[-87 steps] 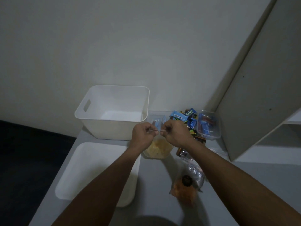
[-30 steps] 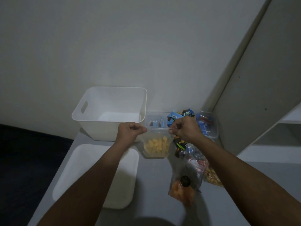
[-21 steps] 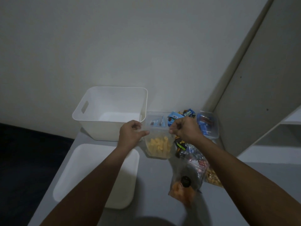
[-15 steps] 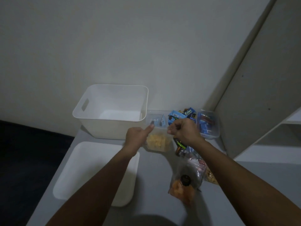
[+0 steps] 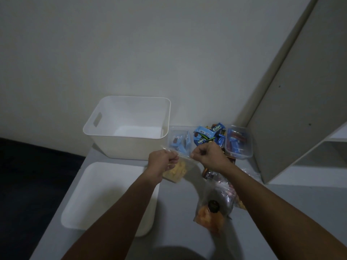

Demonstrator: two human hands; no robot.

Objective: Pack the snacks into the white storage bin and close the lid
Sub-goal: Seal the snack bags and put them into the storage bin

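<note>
A clear bag of yellow snack pieces [image 5: 177, 170] hangs just above the grey table [image 5: 178, 212], in front of the white storage bin [image 5: 129, 145]. My left hand [image 5: 163, 161] pinches the bag's top edge on the left. My right hand [image 5: 207, 156] pinches the same edge on the right. The bin stands open with nothing visible inside. Its white lid [image 5: 105, 197] lies flat on the table in front of it, partly under my left forearm.
Two clear tubs [image 5: 239, 142] of blue wrapped snacks and a loose pile of blue packets [image 5: 208, 135] sit right of the bin. A clear bag with orange snacks [image 5: 211, 215] lies under my right forearm. A white cabinet panel [image 5: 300, 102] rises at right.
My hands had spread apart along the bag's top edge and have come closer again. The bag has tilted and shifted slightly left, toward the bin.
</note>
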